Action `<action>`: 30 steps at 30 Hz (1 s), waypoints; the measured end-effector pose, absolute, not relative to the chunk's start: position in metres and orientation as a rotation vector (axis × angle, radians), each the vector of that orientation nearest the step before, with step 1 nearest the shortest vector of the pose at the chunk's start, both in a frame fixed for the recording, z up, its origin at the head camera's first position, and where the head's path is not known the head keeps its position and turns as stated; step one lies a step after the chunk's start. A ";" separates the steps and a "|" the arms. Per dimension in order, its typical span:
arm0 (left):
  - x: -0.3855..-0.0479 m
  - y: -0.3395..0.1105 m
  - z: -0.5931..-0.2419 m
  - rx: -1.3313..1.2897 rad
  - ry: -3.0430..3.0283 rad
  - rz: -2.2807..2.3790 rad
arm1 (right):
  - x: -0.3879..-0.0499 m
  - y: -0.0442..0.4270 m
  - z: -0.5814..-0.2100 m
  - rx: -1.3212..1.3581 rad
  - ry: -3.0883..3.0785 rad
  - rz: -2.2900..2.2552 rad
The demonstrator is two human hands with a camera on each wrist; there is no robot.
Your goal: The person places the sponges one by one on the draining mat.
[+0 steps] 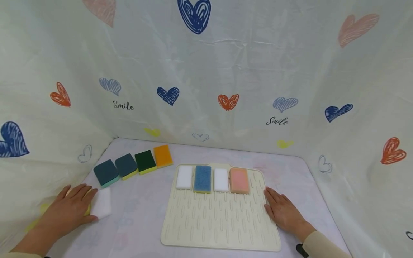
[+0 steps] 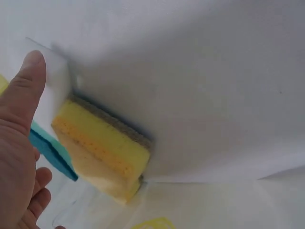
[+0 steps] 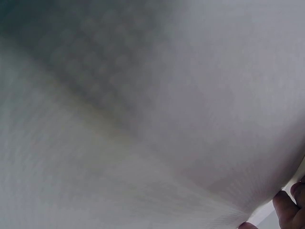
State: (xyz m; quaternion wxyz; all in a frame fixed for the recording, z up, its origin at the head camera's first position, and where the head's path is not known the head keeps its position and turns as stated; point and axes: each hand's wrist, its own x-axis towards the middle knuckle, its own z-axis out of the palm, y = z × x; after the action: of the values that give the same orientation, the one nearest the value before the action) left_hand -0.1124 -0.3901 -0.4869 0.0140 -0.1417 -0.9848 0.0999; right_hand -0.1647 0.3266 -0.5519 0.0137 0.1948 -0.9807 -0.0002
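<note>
One white sponge (image 1: 102, 203) lies on the tabletop (image 1: 138, 218) beside the left hand (image 1: 69, 210), whose spread fingers grip nothing evident; a yellow sponge (image 2: 105, 135) sits close by. Pinching the white one by its sides should lift it cleanly. The right hand (image 1: 284, 212), fingers extended and empty, seems well placed to steady the mat's (image 1: 193, 236) edge.

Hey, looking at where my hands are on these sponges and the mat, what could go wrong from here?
First, your left hand is close to both the yellow sponge and the white sponge beside it, so moving one might knock the other. Second, your right hand is at the mat's edge; a push could shift the mat and the pink sponge on it.
</note>
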 end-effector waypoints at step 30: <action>-0.121 -0.388 -0.497 -0.329 -3.179 0.210 | -0.166 0.328 -0.556 0.613 -3.039 0.017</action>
State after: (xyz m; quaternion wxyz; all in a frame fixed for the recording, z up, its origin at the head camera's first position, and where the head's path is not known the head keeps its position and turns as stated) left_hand -0.1212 -0.3875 -0.4970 -0.0306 -0.1027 -0.9921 0.0656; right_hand -0.1661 0.3281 -0.5558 0.0205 0.1978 -0.9800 0.0055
